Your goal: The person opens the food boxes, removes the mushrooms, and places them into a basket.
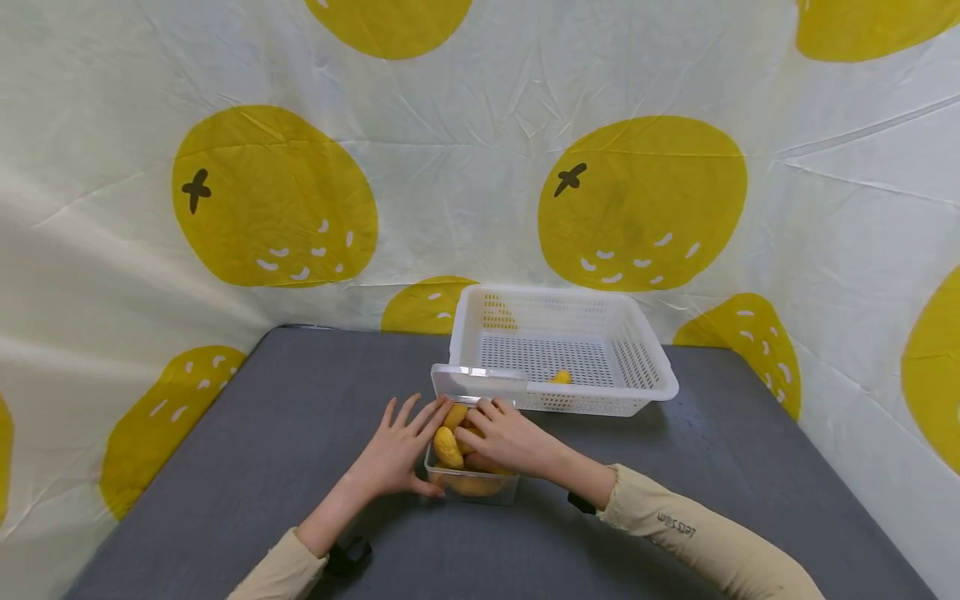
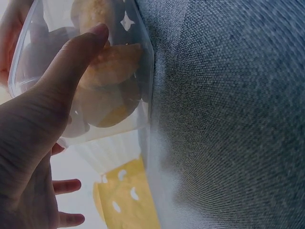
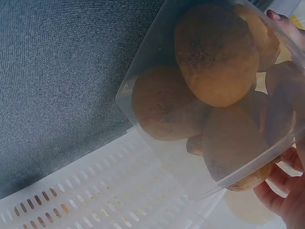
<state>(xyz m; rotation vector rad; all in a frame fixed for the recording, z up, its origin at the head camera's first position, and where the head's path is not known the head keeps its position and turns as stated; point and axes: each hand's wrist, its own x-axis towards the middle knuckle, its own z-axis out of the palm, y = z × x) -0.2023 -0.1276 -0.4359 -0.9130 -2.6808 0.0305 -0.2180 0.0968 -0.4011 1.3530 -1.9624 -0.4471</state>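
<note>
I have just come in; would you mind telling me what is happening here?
Someone is working bare-handed at a clear container holding yellow, potato-like pieces. The left hand has its thumb against the container's side; the right hand is over the pieces, though whether it grips one is unclear. What looks like a clear lid stands raised behind the container, and beyond it is a white basket with a yellow piece inside.

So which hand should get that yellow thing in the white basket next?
Probably the right hand: it's nearer the yellow thing in the white basket, while the left hand rests against the clear box.
</note>
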